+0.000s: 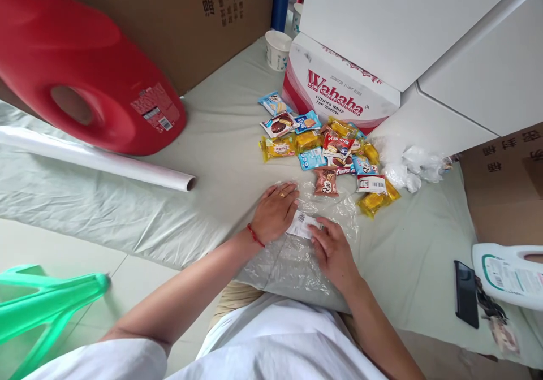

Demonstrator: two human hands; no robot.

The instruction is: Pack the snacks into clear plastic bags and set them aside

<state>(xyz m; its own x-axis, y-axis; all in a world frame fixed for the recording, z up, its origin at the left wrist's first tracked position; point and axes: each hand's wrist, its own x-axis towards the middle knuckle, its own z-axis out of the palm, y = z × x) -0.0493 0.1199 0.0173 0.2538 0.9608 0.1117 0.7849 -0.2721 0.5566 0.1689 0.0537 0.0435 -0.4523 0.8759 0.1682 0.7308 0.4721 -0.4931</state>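
Note:
A clear plastic bag (292,261) lies spread on the cloth in front of me, with a white printed label (300,225) on it. My left hand (274,213), a red string at its wrist, rests flat on the bag at the label's left side, fingers stretched out. At the label's right edge, my right hand (336,253) has its fingers bent and closed on the label; its thumb is partly hidden. Just beyond the bag sits a pile of wrapped snacks (337,145), with a brown snack packet (326,181) nearest to my hands.
A Wahaha water carton (339,89) stands behind the snacks, beside a paper cup (278,51). Leftward are a big red jug (110,74) and a white roll (106,162). Crumpled plastic (409,168), a phone (465,294) and a white bottle (509,272) lie right. A green stool (51,295) stands lower left.

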